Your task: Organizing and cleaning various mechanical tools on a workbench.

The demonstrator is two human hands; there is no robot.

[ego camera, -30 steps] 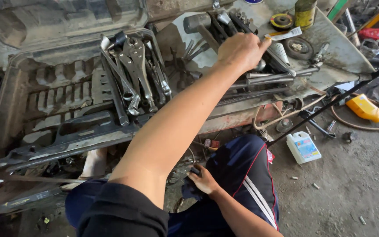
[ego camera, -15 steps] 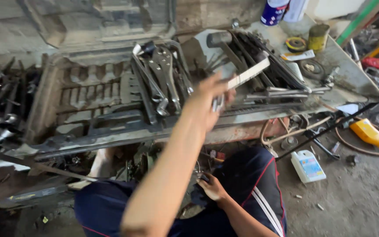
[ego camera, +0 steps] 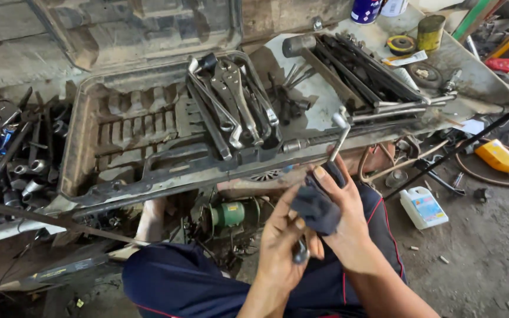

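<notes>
cluttered workbench (ego camera: 478,88); right hand (ego camera: 343,206) grips ratchet (ego camera: 338,138).

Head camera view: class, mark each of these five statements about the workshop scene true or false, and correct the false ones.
1. The right hand holds a metal ratchet wrench by its handle. True.
2. A dark cloth sits between the two hands. True.
3. The left hand rests on the hammer. False: the hammer lies up on the bench, away from both hands.
4. The open tool case holds several wrenches and pliers. True.
5. The small white plastic bottle stands upright in the tool case. False: it lies on the floor to the person's right.
</notes>
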